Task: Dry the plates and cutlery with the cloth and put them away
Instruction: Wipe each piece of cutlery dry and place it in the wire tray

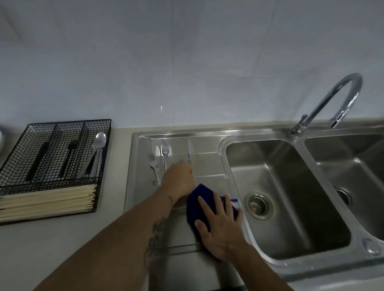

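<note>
In the middle of the frame the left hand (178, 176) reaches onto the steel draining board (210, 168), over the forks (158, 159); whether its fingers grip one I cannot tell. Just lower right, the right hand (220, 231) lies flat, fingers spread, on the blue cloth (203, 193). The wire cutlery tray (48, 160) (holding a spoon (98, 149) and chopsticks (48, 199)) stands at left.
</note>
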A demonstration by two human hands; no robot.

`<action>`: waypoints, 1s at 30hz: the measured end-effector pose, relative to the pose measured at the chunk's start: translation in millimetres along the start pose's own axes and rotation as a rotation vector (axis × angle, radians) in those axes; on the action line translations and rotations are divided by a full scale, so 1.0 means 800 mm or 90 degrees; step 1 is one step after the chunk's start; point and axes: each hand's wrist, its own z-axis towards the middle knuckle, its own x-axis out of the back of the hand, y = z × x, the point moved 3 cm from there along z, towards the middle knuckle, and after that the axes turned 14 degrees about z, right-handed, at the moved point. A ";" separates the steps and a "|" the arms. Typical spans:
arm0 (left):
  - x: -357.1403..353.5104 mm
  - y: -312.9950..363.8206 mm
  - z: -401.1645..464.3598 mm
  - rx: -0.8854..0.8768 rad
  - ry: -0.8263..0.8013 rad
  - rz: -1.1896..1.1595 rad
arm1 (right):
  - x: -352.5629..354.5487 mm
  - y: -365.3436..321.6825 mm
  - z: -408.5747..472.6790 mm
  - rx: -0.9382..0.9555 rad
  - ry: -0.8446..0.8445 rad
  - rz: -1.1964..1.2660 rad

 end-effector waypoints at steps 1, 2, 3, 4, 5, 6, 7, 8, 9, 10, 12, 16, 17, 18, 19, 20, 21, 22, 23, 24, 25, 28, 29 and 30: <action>-0.005 0.005 0.004 0.036 0.014 0.014 | 0.000 0.003 0.000 0.003 0.001 0.001; -0.009 0.009 0.007 0.066 0.032 0.023 | 0.001 0.005 -0.001 0.005 0.002 -0.001; -0.012 0.013 0.009 0.090 0.045 0.030 | 0.000 0.006 -0.001 0.007 0.002 -0.008; -0.015 0.018 0.011 0.106 0.053 0.042 | 0.001 0.007 -0.002 0.011 0.003 -0.014; -0.017 0.022 0.013 0.124 0.054 0.055 | -0.001 0.008 -0.002 0.015 0.005 -0.017; -0.020 0.026 0.015 0.141 0.057 0.062 | -0.002 0.008 -0.001 0.019 0.011 -0.019; -0.021 0.029 0.016 0.155 0.058 0.065 | -0.002 0.008 -0.002 0.024 0.016 -0.020; -0.022 0.032 0.018 0.166 0.059 0.063 | -0.002 0.008 -0.001 0.031 0.020 -0.019; -0.024 0.034 0.019 0.175 0.055 0.060 | -0.002 0.010 -0.001 0.038 0.017 -0.017; -0.024 0.036 0.020 0.184 0.052 0.053 | -0.003 0.014 -0.001 0.050 0.017 -0.019; -0.024 0.037 0.020 0.211 0.041 0.032 | -0.004 0.020 -0.003 0.077 0.012 -0.022; -0.023 0.035 0.019 0.270 0.028 -0.019 | 0.002 0.030 -0.014 0.110 0.031 -0.026; -0.022 0.035 0.017 0.276 0.023 -0.019 | 0.002 0.030 -0.017 0.117 0.035 -0.027; -0.022 0.034 0.014 0.278 0.018 -0.021 | 0.002 0.031 -0.019 0.126 0.043 -0.028; -0.023 0.032 0.012 0.279 0.017 -0.027 | 0.002 0.032 -0.021 0.133 0.050 -0.029; -0.023 0.030 0.010 0.281 0.018 -0.030 | 0.003 0.032 -0.022 0.136 0.056 -0.031; -0.023 0.028 0.007 0.282 0.018 -0.027 | 0.004 0.032 -0.023 0.138 0.061 -0.035; -0.023 0.027 0.005 0.280 0.020 -0.023 | 0.006 0.031 -0.024 0.140 0.068 -0.038; -0.023 0.025 0.003 0.272 0.023 -0.016 | 0.007 0.030 -0.024 0.140 0.071 -0.040; -0.024 0.026 0.001 0.260 0.025 -0.009 | 0.008 0.029 -0.024 0.137 0.071 -0.039; -0.024 0.024 -0.001 0.247 0.031 -0.004 | 0.008 0.028 -0.025 0.134 0.073 -0.036; -0.024 0.019 -0.008 0.220 0.043 0.008 | 0.009 0.026 -0.027 0.123 0.080 -0.034; -0.024 0.014 -0.011 0.210 0.046 0.007 | 0.008 0.025 -0.028 0.119 0.085 -0.036; -0.024 0.007 -0.014 0.198 0.053 0.004 | 0.008 0.023 -0.029 0.113 0.090 -0.039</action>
